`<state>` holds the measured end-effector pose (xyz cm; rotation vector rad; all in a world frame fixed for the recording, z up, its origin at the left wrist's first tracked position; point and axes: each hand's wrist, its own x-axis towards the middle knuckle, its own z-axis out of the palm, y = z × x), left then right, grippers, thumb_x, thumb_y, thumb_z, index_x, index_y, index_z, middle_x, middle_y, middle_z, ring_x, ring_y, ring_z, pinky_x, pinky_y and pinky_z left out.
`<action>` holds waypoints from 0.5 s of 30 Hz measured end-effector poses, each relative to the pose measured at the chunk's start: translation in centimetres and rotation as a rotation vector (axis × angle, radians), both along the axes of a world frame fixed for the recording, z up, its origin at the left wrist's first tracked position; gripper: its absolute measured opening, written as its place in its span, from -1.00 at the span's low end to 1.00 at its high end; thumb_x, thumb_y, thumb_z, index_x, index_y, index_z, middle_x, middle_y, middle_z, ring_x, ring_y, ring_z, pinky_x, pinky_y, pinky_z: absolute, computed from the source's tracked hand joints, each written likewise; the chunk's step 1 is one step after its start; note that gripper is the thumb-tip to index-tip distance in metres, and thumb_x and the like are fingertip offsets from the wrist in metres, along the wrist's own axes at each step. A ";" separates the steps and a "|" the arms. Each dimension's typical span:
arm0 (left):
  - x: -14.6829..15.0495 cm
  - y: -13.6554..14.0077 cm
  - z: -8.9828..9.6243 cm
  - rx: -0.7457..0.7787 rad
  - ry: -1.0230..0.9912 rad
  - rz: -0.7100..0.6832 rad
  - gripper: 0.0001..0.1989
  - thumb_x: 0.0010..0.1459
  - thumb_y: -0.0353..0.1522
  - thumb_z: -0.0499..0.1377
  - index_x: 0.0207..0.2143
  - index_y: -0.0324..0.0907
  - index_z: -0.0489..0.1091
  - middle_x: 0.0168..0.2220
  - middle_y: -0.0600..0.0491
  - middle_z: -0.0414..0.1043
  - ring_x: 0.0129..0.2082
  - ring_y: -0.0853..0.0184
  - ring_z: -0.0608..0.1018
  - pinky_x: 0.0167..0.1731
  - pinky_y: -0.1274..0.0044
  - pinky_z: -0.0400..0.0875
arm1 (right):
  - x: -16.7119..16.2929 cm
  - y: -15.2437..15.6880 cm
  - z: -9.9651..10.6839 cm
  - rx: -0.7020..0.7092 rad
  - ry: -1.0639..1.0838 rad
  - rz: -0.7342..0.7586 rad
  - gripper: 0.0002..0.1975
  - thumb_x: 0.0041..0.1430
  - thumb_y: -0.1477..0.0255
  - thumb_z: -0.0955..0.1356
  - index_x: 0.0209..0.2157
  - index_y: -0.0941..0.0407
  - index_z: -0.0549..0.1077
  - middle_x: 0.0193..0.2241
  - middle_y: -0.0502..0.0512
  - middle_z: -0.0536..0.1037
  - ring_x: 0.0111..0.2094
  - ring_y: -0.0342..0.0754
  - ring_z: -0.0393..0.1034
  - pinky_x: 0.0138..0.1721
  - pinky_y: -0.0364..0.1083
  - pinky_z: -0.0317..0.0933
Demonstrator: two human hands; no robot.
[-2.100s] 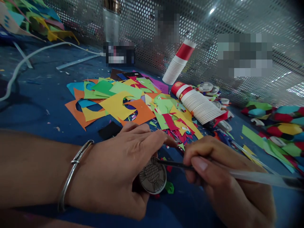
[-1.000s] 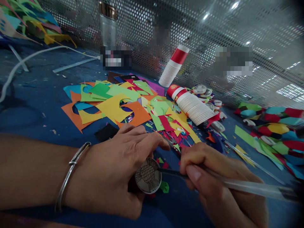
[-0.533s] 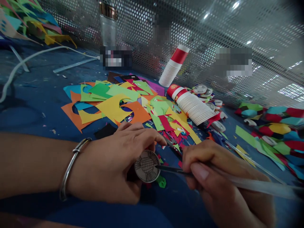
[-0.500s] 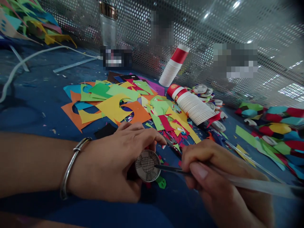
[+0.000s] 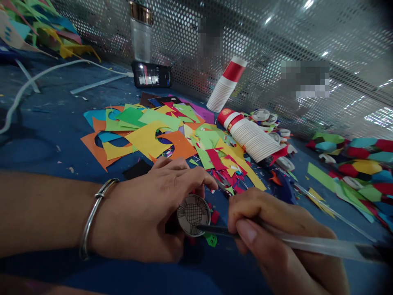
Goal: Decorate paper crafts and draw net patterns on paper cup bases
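Note:
My left hand (image 5: pixel 159 209) is closed around a round cup base (image 5: pixel 194 215), gripping its edge between fingers and thumb. Black lines on its pale face form a grid in the middle with strokes around it. A raised rim circles the face. In my right hand (image 5: pixel 276 237) is a pen (image 5: pixel 313 242) with a clear barrel, its dark tip on the lower part of the drawing. Under the cup base a small green paper piece (image 5: pixel 211 239) with a drawn face shows in part. Whether it is attached, I cannot tell.
Cut coloured paper (image 5: pixel 147 139) is heaped behind my hands. One paper cup stack (image 5: pixel 225 86) stands tilted; another cup stack (image 5: pixel 251 137) lies down. A phone (image 5: pixel 152 75) and a bottle (image 5: pixel 141 35) are by the perforated metal screen (image 5: pixel 178 45). Patchwork-coloured pieces (image 5: pixel 362 166) lie right.
The pen tip has moved from the grid's right side down to the lower part of the cup base. My right hand has shifted slightly down and left. My left hand keeps its grip.

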<state>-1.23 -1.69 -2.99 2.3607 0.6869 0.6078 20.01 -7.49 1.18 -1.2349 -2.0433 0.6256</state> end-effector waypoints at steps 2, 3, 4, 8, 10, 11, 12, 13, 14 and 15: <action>0.0 0.0 -0.1 0.005 -0.003 0.012 -0.22 -0.19 -0.50 0.32 0.12 0.01 0.20 0.03 0.16 0.50 0.08 0.15 0.48 0.25 0.19 0.11 | -0.1 0.1 -0.1 0.003 0.012 -0.006 -0.80 0.20 0.53 0.27 -0.47 0.04 0.42 -0.65 -0.17 0.41 -0.67 -0.26 0.27 -0.56 -0.20 0.15; 0.0 0.0 -0.1 0.006 -0.005 0.012 -0.23 -0.19 -0.50 0.32 0.12 0.00 0.20 0.03 0.16 0.50 0.08 0.14 0.48 0.23 0.20 0.13 | -0.1 0.1 -0.1 0.003 0.015 -0.008 -0.80 0.20 0.53 0.27 -0.47 0.03 0.42 -0.65 -0.18 0.41 -0.66 -0.27 0.27 -0.56 -0.20 0.15; 0.0 0.0 -0.1 0.005 -0.008 0.011 -0.23 -0.20 -0.50 0.32 0.11 0.00 0.21 0.02 0.15 0.50 0.07 0.14 0.48 0.21 0.20 0.14 | -0.2 0.1 -0.1 0.003 0.016 -0.008 -0.81 0.19 0.53 0.28 -0.47 0.03 0.42 -0.64 -0.18 0.41 -0.66 -0.27 0.27 -0.56 -0.21 0.15; -0.1 -0.1 0.1 -0.015 -0.010 -0.001 -0.27 -0.21 -0.50 0.32 0.07 0.00 0.24 -0.02 0.14 0.50 0.03 0.13 0.47 0.17 0.19 0.16 | -0.3 0.2 -0.2 0.015 0.012 0.007 -0.82 0.19 0.52 0.29 -0.47 0.04 0.41 -0.64 -0.19 0.41 -0.67 -0.28 0.28 -0.57 -0.22 0.15; -0.1 0.0 0.2 -0.021 -0.012 -0.007 -0.28 -0.20 -0.51 0.31 0.06 -0.01 0.25 -0.01 0.14 0.49 0.03 0.13 0.48 0.17 0.19 0.14 | -0.4 0.2 -0.2 0.024 0.005 0.015 -0.82 0.20 0.52 0.28 -0.47 0.04 0.41 -0.65 -0.18 0.40 -0.67 -0.28 0.28 -0.56 -0.21 0.16; -0.1 0.0 0.2 -0.026 -0.010 -0.014 -0.29 -0.19 -0.51 0.31 0.07 -0.01 0.25 -0.01 0.14 0.49 0.03 0.14 0.48 0.18 0.19 0.14 | -0.4 0.2 -0.3 0.027 0.001 0.019 -0.82 0.21 0.52 0.28 -0.46 0.04 0.41 -0.65 -0.18 0.40 -0.67 -0.27 0.28 -0.56 -0.20 0.17; -0.1 0.1 0.2 -0.031 -0.008 -0.021 -0.30 -0.18 -0.51 0.30 0.07 -0.01 0.25 -0.01 0.14 0.49 0.03 0.14 0.48 0.19 0.19 0.13 | -0.4 0.2 -0.3 0.030 -0.003 0.022 -0.82 0.20 0.52 0.28 -0.46 0.04 0.41 -0.65 -0.18 0.40 -0.67 -0.27 0.28 -0.56 -0.20 0.17; -0.1 0.1 0.1 -0.031 -0.007 -0.021 -0.30 -0.17 -0.50 0.30 0.07 -0.01 0.24 -0.01 0.14 0.49 0.03 0.15 0.49 0.20 0.19 0.11 | -0.4 0.3 -0.4 0.033 -0.008 0.025 -0.82 0.20 0.53 0.28 -0.46 0.04 0.41 -0.65 -0.18 0.40 -0.67 -0.27 0.28 -0.56 -0.20 0.17; -0.1 0.1 0.1 -0.029 -0.005 -0.018 -0.30 -0.17 -0.50 0.30 0.08 -0.01 0.24 -0.01 0.14 0.49 0.02 0.15 0.49 0.21 0.19 0.10 | -0.4 0.3 -0.4 0.036 -0.010 0.027 -0.82 0.19 0.53 0.28 -0.46 0.04 0.40 -0.65 -0.18 0.40 -0.67 -0.27 0.28 -0.56 -0.21 0.17; 0.0 0.2 0.0 -0.025 -0.002 -0.013 -0.29 -0.17 -0.49 0.30 0.08 -0.01 0.24 -0.02 0.15 0.50 0.02 0.16 0.49 0.21 0.20 0.09 | -0.3 0.3 -0.5 0.040 -0.012 0.027 -0.82 0.19 0.54 0.28 -0.46 0.04 0.40 -0.65 -0.19 0.40 -0.67 -0.27 0.28 -0.56 -0.21 0.17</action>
